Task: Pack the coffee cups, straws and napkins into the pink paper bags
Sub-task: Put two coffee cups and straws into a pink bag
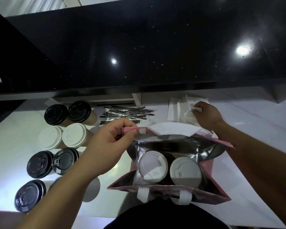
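Note:
An open pink paper bag (210, 198) with a silver lining stands in front of me on the white counter. Two white-lidded coffee cups (153, 166) (186, 171) sit side by side inside it. My left hand (109, 146) pinches the bag's far left rim and holds it open. Behind the bag, my right hand (206, 114) grips a white napkin (194, 110) on the napkin pile (173, 109). Wrapped black straws (125, 113) lie in a heap behind the bag's left corner.
Several lidded cups stand at the left: black lids (56, 114) at the back, white lids (74, 135) in the middle, dark lids (39, 164) nearer me. A raised glossy black ledge (139, 55) runs along the back of the white counter (254, 129).

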Available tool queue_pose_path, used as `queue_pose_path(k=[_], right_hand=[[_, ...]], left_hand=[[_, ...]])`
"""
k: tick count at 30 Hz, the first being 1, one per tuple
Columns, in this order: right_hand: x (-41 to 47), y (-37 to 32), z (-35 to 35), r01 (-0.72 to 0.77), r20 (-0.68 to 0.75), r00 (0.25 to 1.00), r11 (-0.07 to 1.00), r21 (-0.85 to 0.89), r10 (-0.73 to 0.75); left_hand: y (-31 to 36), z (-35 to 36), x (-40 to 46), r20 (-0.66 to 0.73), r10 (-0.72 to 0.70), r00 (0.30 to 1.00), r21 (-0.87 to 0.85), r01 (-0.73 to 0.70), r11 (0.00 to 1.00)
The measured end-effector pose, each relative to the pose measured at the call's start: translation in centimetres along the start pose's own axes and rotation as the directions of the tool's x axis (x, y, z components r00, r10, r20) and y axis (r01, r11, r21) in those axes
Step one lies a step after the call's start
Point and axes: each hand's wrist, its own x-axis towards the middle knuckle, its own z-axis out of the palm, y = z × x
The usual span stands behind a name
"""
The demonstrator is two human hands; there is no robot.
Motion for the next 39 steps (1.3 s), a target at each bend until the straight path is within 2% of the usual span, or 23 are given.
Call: queue_pose_path(k=[4,8,13,20,22,24,27,30,32,34,37,39], right_hand=[[-0.5,0.9,-0.5,-0.079,0.002,0.997,0.976,0.205,0.080],[-1.2,1.4,-1.3,-0.079,-0.057,0.993,0.938,0.339,0.104],[-3.9,1.6,-4.0,-0.002,-0.217,0.971,0.915,0.403,0.098],[-13.0,-0.1,-9.0,0.131,-0.371,0.928,0.896,0.425,0.041],[-15.9,-1.3,-10.9,0.198,-0.427,0.904,0.891,0.410,-0.005],[-18.8,-3.2,-13.2,0.301,-0.453,0.884,0.879,0.370,-0.112],[-22.8,-6.9,-16.1,0.466,-0.344,0.861,0.852,0.240,-0.374],[-25.4,-10.6,-16.5,0.521,-0.075,0.853,0.850,0.077,-0.517],[-25.9,-12.6,-14.9,0.509,0.097,0.860,0.856,-0.085,-0.502],[-25.4,-13.9,-12.4,0.530,0.239,0.846,0.801,-0.278,-0.477],[-23.8,-14.3,-8.5,0.561,0.323,0.828,0.685,-0.465,-0.458],[-22.9,-14.5,-7.0,0.532,0.367,0.845,0.679,-0.506,-0.389]], left_hand=[[-0.6,-0.1,0.2,-0.010,0.001,1.000,-0.001,-0.001,1.000],[-1.5,-0.2,0.4,-0.020,0.002,1.000,0.003,-0.002,1.000],[-2.0,-0.1,0.5,-0.045,0.023,0.999,-0.011,-0.024,1.000],[-1.4,0.5,0.2,-0.088,0.047,0.995,-0.011,-0.048,0.999],[-1.0,0.7,0.1,-0.105,0.049,0.993,-0.005,-0.050,0.999],[-0.8,0.8,-0.1,-0.116,0.040,0.992,-0.006,-0.041,0.999],[-0.6,1.0,-0.3,-0.134,0.044,0.990,0.022,-0.041,0.999],[-0.2,1.2,-0.4,-0.153,0.069,0.986,0.020,-0.066,0.998],[-0.1,1.2,-0.4,-0.159,0.073,0.985,0.045,-0.066,0.997],[-0.2,1.1,-0.4,-0.160,0.083,0.984,0.079,-0.072,0.994],[-0.2,1.0,-0.3,-0.172,0.097,0.980,0.092,-0.082,0.992],[-0.2,1.0,-0.4,-0.168,0.099,0.981,0.089,-0.086,0.992]])
